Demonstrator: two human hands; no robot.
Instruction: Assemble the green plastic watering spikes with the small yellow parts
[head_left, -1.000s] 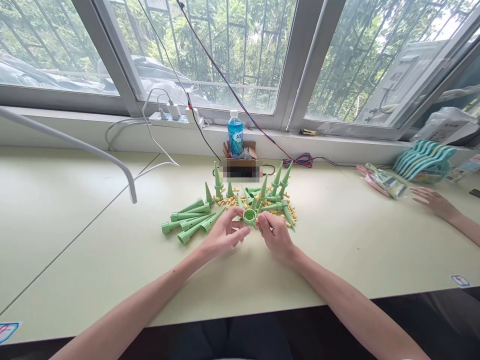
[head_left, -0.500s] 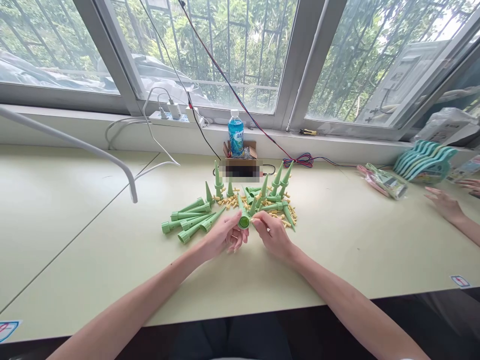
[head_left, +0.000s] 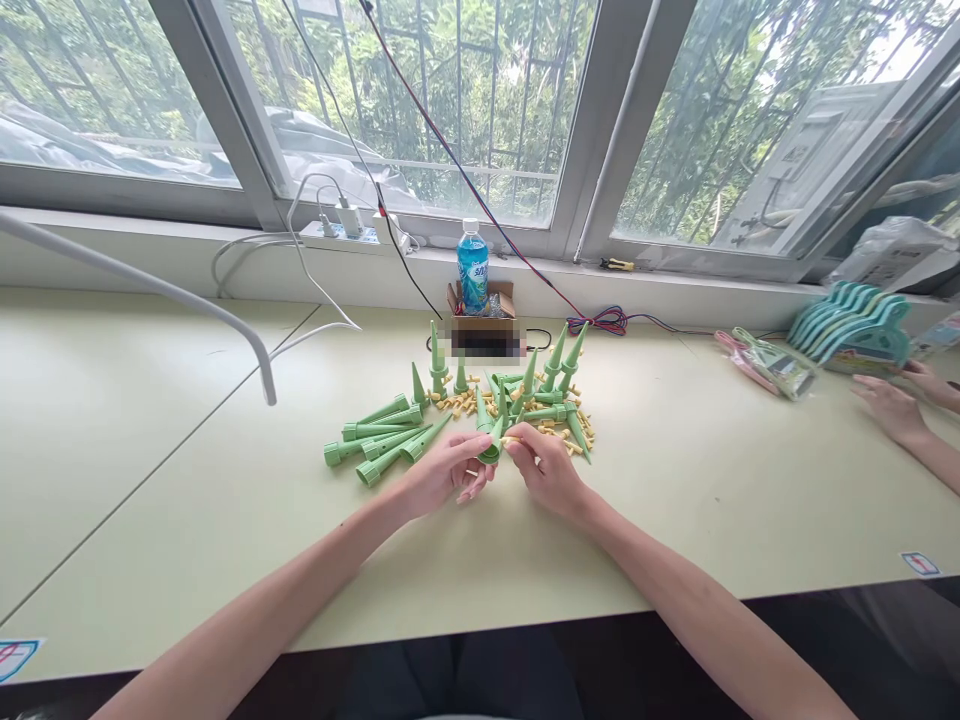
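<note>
Between the fingers and thumb of my left hand (head_left: pixel 450 470) is a green plastic watering spike (head_left: pixel 490 452), its wide end low and toward me. My right hand (head_left: pixel 547 468) pinches a small yellow plastic piece (head_left: pixel 509 440) right beside the spike; whether the two are joined I cannot tell. Several green spikes (head_left: pixel 394 447) lie on their sides left of my hands. Beyond my fingers more spikes stand upright, such as one green spike (head_left: pixel 555 358), among a scatter of small yellow pieces (head_left: pixel 461 402).
A blue drink bottle (head_left: pixel 473 270) rises from a small cardboard box (head_left: pixel 501 325) by the window. White cable (head_left: pixel 225 318) arches over the table at left. Turquoise hangers (head_left: pixel 855 325) and packaged items (head_left: pixel 772 362) lie at right, near another person's hand (head_left: pixel 892 410).
The spike in my left hand has turned, so its round opening faces me less. My right hand is almost still. At right, the other person's hands have shifted toward the hangers.
</note>
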